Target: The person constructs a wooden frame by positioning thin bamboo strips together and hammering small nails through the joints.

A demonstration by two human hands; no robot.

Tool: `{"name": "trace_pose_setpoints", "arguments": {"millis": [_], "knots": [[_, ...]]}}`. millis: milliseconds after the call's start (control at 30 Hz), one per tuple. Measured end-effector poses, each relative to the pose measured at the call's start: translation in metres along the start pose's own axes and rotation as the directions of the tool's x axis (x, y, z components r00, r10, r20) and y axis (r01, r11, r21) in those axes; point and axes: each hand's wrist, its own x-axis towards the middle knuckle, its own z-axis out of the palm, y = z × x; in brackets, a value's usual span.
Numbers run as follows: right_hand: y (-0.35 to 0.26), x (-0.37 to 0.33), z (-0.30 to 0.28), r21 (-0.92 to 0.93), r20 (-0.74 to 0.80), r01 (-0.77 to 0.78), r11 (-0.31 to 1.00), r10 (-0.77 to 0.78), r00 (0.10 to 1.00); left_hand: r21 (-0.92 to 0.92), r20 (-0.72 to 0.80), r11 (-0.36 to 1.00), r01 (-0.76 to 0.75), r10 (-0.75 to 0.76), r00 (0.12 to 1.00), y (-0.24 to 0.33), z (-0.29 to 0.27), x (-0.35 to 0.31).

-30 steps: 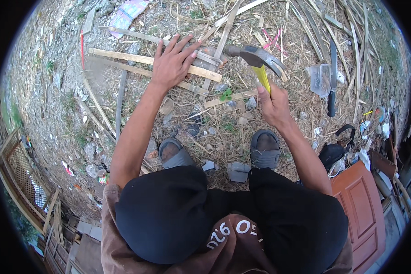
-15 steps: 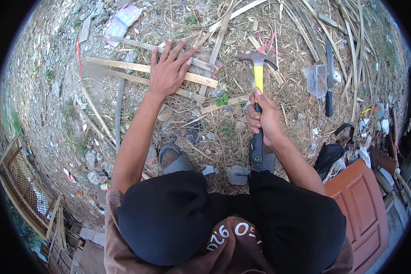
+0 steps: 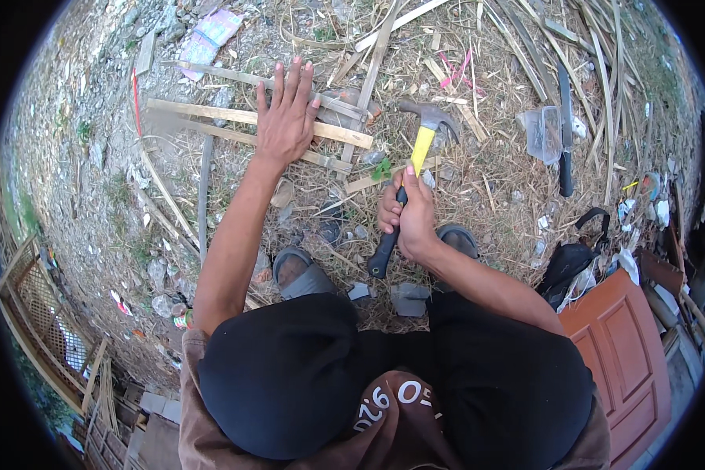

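Note:
My left hand (image 3: 287, 121) lies flat with its fingers stretched out, pressing on a pale wooden slat (image 3: 341, 135). Two more strips run roughly alongside: a greyish slat (image 3: 231, 74) beyond it and a thinner slat (image 3: 325, 161) on the near side. At their right ends they meet a slat (image 3: 372, 66) that slants away from me. My right hand (image 3: 410, 210) is wrapped round the black grip of a claw hammer (image 3: 422, 150) with a yellow neck. The hammer is tilted, its steel head to the right of the slats and touching none of them.
A machete (image 3: 565, 133) lies at the right beside a clear plastic container (image 3: 541, 135). Long bamboo strips (image 3: 603, 86) are heaped at the far right. A black bag (image 3: 565, 270) and a reddish-brown panelled door (image 3: 619, 360) are near right. My sandaled feet rest on straw-strewn ground.
My right hand has moved left with the hammer, which now leans more. The left hand's fingers have drawn closer together and point straighter ahead, still on the slats.

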Motion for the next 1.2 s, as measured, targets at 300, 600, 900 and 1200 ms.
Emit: {"name": "trace_pose_setpoints", "arguments": {"millis": [300, 600, 900, 1200], "knots": [[-0.002, 0.0, 0.009, 0.108, -0.08, 0.107, 0.988, -0.099, 0.992, 0.04, 0.046, 0.999, 0.027, -0.029, 0.999, 0.001, -0.001, 0.001], [0.004, -0.009, 0.024, -0.05, 0.136, -0.155, 0.987, 0.161, 0.978, 0.036, 0.044, 0.999, 0.027, -0.028, 0.999, 0.0, -0.001, 0.001], [0.006, 0.0, 0.022, -0.075, 0.061, -0.219, 0.973, 0.223, 0.973, 0.035, 0.028, 0.999, 0.033, -0.034, 0.999, 0.0, -0.003, 0.001], [-0.004, -0.007, 0.013, 0.12, -0.055, 0.02, 0.993, -0.013, 0.998, 0.036, 0.024, 0.999, 0.033, -0.034, 0.999, 0.0, -0.003, 0.0]]}}
